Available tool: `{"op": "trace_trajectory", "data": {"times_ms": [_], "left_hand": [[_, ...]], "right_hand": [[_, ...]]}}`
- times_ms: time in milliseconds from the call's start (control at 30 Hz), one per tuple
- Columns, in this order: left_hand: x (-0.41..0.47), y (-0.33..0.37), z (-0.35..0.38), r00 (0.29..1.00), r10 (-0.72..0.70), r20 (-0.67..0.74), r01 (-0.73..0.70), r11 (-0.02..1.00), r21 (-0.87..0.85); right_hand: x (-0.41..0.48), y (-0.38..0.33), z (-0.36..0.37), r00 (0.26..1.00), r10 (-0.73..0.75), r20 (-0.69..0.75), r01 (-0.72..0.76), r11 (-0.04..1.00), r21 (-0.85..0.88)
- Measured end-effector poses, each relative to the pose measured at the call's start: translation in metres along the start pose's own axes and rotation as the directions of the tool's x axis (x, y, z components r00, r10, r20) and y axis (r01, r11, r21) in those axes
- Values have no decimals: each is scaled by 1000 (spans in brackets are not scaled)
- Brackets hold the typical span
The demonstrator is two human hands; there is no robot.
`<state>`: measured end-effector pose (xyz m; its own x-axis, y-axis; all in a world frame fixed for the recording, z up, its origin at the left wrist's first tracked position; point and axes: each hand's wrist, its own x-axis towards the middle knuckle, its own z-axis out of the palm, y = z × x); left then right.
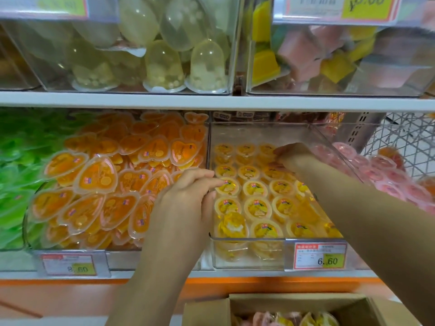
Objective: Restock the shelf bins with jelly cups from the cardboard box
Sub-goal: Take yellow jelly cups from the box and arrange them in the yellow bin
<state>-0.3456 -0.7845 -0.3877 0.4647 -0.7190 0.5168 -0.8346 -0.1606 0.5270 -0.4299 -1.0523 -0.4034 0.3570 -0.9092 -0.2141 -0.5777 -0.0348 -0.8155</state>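
Observation:
A clear shelf bin (247,252) on the lower shelf holds rows of round yellow jelly cups (257,207). My left hand (186,198) rests at the bin's left wall, fingertips touching a yellow cup (227,187) in the left column. My right hand (286,154) reaches deep into the bin, fingers curled down on the cups near the back right; whether it grips one I cannot tell. The open cardboard box (299,302) sits below at the bottom edge, with pink and yellow cups inside.
Left of the yellow bin is a bin of orange heart-shaped jelly cups (94,177), then green ones (16,161). Pink cups (386,175) fill the bin on the right. The upper shelf (211,101) carries bins of dome-shaped and square jellies. Price tags hang in front.

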Motion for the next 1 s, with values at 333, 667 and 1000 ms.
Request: {"op": "trace_trajectory", "data": {"times_ms": [333, 667, 1000], "left_hand": [[1, 1, 2, 999, -32, 7, 32, 999, -4], [-3, 10, -1, 995, -78, 58, 78, 997, 5], [-4, 8, -3, 995, -67, 68, 67, 998, 4]], "right_hand": [[-98, -6, -60, 832, -430, 350, 546, 524, -653], [-125, 23, -63, 860, -243, 449, 509, 352, -785], [-101, 15, -44, 827, -511, 235, 470, 396, -789]]}}
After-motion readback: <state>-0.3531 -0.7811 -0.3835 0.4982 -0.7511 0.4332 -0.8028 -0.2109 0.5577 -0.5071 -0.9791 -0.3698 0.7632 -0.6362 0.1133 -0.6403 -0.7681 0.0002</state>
